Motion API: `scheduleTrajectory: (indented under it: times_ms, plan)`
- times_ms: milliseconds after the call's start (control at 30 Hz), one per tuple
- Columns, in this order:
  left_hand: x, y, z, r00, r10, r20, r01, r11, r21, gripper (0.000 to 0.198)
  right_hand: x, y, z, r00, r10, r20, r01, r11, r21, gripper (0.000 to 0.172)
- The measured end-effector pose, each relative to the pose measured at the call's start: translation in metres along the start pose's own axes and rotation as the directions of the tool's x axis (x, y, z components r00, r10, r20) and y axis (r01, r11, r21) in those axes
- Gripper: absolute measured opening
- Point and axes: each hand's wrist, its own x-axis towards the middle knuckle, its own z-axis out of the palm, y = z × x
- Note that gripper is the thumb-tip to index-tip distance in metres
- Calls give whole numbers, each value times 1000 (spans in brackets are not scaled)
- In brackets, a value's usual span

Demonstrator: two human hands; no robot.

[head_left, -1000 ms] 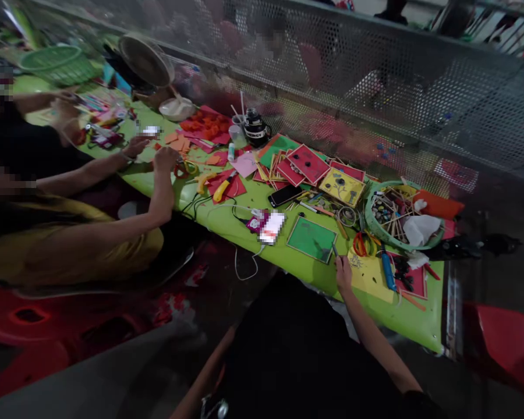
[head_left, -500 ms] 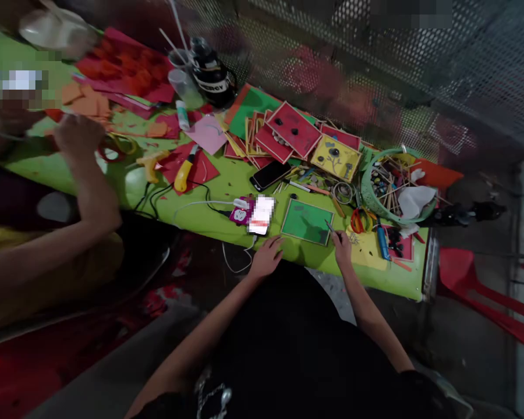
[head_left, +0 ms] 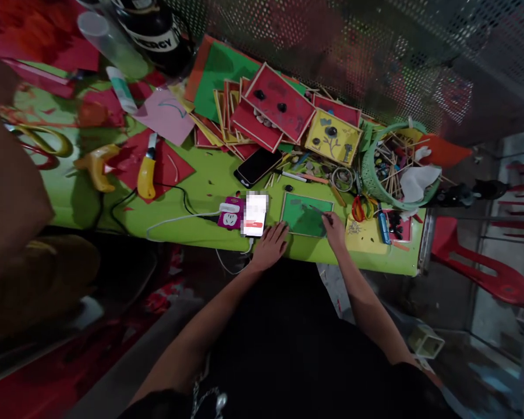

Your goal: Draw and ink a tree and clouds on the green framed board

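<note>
A green card [head_left: 304, 216] framed with thin sticks lies at the table's front edge. My left hand [head_left: 269, 247] rests flat, its fingers stretched out by the card's lower left corner. At the card's right side, my right hand [head_left: 335, 230] is closed on a thin dark pen-like tool [head_left: 318, 209], which points left over the green surface. Faint grey marks or pieces show on the card's upper part. Beside my left hand a lit phone [head_left: 255, 218] with a cable lies by a purple power socket [head_left: 230, 215].
Framed red cards [head_left: 280, 103] are piled behind, next to a yellow one [head_left: 334, 138]. A green basket [head_left: 369, 177] of sticks stands right, near scissors [head_left: 358, 208] and a blue cutter [head_left: 383, 226]. Left lie a glue gun [head_left: 101, 164] and yellow-handled knife [head_left: 147, 174]. A co-worker's arm [head_left: 15, 157] reaches in.
The view has moved closer to the table. My right hand has turned the pen-like tool lower and more leftward over the green card. The co-worker's arm now fills more of the left edge.
</note>
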Motion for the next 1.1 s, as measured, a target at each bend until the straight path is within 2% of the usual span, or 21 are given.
scheduleTrajectory:
  times_ms: [400,500,667,833,1100]
  plan:
    - [-1,1,4,998,-63,-24,62,998,-19,54,8,4,-6,995,-51,85,58,995,-84,41]
    - [5,6,1,992,-118,-50,118,993,-12,55,8,5,-7,993,-56,103,65,994,-87,40]
    - [25,14,-2,976,-192,-104,193,981,4,71,9,5,-9,990,-69,124,81,992,-92,39]
    - [28,17,-1,977,-174,-122,178,984,27,79,10,5,-11,986,-86,140,101,990,-102,40]
    - [23,17,3,976,-190,-110,190,982,-12,79,11,8,-11,985,-104,140,120,986,-113,41]
